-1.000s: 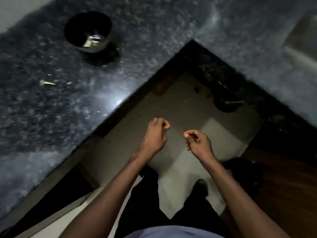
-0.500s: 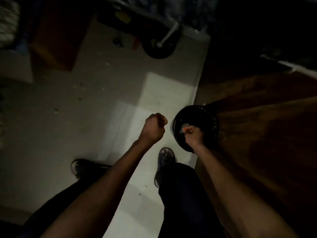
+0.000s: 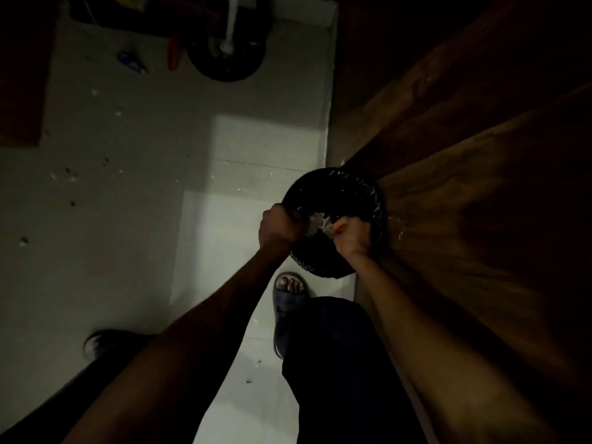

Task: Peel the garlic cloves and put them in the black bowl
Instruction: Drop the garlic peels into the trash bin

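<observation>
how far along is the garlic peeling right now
Some peeling looks done: pale skins lie in the lined bin. In hand: both the left hand and right hand are over it, apparently shedding papery scraps. Left: no bowl or cloves show here, so that part can't be judged.

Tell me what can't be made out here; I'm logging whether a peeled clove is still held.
- Head view: left hand, fingers curled; contents hidden by its own back.
- Right hand: fingertips over pale scraps, dim and blurred; clove or skin unclear.
- Black bin: inside hidden by darkness.
- The task's black bowl: out of frame.
</observation>
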